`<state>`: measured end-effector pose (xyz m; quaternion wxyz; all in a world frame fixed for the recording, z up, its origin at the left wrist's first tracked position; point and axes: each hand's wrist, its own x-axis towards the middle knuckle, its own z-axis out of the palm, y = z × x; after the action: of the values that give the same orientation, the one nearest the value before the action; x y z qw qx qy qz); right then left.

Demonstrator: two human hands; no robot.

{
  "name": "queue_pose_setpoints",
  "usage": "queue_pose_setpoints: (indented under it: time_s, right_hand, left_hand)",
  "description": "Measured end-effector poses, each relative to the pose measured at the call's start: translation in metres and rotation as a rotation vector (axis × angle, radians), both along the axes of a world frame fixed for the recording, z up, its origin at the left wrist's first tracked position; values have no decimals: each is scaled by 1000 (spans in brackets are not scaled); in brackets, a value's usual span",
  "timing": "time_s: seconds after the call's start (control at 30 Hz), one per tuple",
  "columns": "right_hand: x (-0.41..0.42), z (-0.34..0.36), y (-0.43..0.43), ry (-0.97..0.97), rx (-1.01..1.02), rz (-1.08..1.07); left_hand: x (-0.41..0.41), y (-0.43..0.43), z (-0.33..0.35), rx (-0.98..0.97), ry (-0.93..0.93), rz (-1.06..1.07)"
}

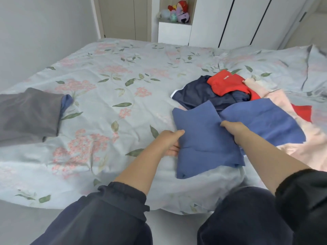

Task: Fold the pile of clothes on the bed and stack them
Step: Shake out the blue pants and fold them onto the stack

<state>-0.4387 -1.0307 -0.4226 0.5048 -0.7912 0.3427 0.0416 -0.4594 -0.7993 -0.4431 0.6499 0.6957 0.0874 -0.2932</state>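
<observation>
Dark-sleeved arms reach over the near edge of the bed (106,71). Left hand (169,142) grips the left side of the blue garment (200,140), and right hand (231,128) pinches its centre crease. The garment is plain mid-blue and partly folded, overlapping the pile (221,92) of navy, red and pink clothes toward the right edge.
</observation>
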Motion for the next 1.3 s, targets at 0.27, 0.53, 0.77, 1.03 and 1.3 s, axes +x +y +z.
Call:
queue_pose_setpoints:
  time_s: [0.27,0.53,0.77,1.03,1.3]
  right_hand:
    - [-12,-7,16,-35,-397,259]
    - [-4,-5,75,-98,-400,372]
    - [5,3,149,-89,-856,664]
    - [51,11,246,-281,-1094,1375]
    - [69,35,287,0,-1284,1632]
  left_hand:
    - [-9,-29,-11,-56,-92,34]
    - [18,66,7,178,-148,9]
    - [23,178,22,514,-199,-81]
    - [9,214,7,604,-134,-110]
    - [-3,200,5,554,-402,5]
